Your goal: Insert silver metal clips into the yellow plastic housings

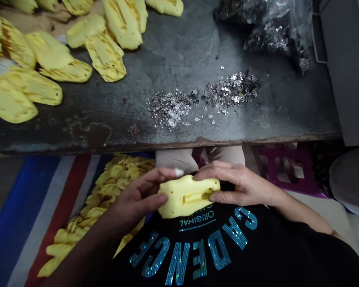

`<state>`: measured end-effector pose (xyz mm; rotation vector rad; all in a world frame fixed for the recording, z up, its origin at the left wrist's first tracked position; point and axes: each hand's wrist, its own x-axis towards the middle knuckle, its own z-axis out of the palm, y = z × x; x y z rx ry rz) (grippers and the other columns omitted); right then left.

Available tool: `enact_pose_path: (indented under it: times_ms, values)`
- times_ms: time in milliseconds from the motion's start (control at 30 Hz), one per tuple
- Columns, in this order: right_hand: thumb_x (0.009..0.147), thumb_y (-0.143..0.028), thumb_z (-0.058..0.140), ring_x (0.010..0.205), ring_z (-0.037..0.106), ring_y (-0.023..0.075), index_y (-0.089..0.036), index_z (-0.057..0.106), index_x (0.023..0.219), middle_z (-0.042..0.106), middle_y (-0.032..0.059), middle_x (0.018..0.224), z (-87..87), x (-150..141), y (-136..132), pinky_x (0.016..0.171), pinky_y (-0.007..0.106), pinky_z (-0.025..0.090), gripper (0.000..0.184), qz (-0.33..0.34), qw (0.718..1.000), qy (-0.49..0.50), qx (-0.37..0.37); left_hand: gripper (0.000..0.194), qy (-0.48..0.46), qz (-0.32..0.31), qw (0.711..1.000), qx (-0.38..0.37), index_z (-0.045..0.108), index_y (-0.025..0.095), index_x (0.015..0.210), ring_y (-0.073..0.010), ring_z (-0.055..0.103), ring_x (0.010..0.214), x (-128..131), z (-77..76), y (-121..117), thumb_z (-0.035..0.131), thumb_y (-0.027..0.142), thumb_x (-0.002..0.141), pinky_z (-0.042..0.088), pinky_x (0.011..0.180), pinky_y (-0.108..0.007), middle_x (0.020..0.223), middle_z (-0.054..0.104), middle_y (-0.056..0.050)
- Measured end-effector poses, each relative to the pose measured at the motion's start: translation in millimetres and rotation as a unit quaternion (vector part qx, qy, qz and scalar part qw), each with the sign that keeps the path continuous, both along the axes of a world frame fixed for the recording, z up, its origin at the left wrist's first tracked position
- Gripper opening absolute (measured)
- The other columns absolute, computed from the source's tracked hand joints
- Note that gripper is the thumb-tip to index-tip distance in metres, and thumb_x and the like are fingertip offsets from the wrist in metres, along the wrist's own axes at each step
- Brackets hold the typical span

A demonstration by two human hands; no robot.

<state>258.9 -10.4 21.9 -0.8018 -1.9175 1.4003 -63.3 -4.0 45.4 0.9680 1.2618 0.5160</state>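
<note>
Both hands hold a yellow moulded plastic shell (175, 195) in front of my black shirt. It has a long rectangular slot in its face and a few small holes. My left hand (146, 191) has its thumb on the shell's left end, with the fingers curled around the far side; one fingertip carries a white covering. At the other end, my right hand (236, 185) pinches the shell, thumb near the end of the slot and fingers over the top edge. Whether a small part sits under the right thumb is hidden.
On the dark metal table (131, 107) lie two piles of small shiny metal tabs (170, 109). Similar yellow shells (106, 56) spread over the back left. A clear plastic bag (275, 32) holds more tabs. Below left, many yellow pieces (113, 175) lie on a striped sheet (42, 191). A purple stool (308, 175) stands right.
</note>
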Motion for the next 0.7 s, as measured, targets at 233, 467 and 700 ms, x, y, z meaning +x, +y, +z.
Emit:
enact_pose_path:
  times_ms: [233, 467, 700]
  values:
    - [0.111, -0.027, 0.072, 0.106, 0.078, 0.0284, -0.031, 0.087, 0.112, 0.084, 0.0065, 0.115, -23.6, 78, 83, 0.102, 0.049, 0.066, 0.015, -0.376, 0.879, -0.227, 0.185, 0.041, -0.101, 0.090, 0.983, -0.125, 0.077, 0.025, 0.096, -0.0124, 0.063, 0.053, 6, -13.0, 1, 0.104, 0.050, 0.077, 0.049, 0.043, -0.017, 0.073, 0.073, 0.002]
    - [0.104, -0.030, 0.073, 0.105, 0.073, 0.0338, -0.029, 0.080, 0.099, 0.079, 0.0116, 0.109, -44.0, 101, 136, 0.103, 0.056, 0.061, 0.009, -0.294, 0.863, -0.361, 0.193, 0.042, -0.156, 0.054, 0.982, -0.088, 0.072, 0.023, 0.101, -0.0158, 0.069, 0.054, -1, -35.3, 12, 0.100, 0.050, 0.084, 0.058, 0.041, -0.022, 0.079, 0.079, 0.001]
    - [0.098, -0.031, 0.078, 0.079, 0.069, 0.0221, -0.025, 0.081, 0.098, 0.079, 0.0029, 0.088, -20.0, 104, 106, 0.078, 0.039, 0.051, 0.007, -0.226, 0.922, -0.307, 0.060, 0.040, -0.150, 0.079, 0.982, -0.083, 0.073, 0.021, 0.094, -0.0144, 0.065, 0.051, 20, -32.9, 18, 0.101, 0.044, 0.078, 0.054, 0.036, -0.020, 0.076, 0.076, 0.001]
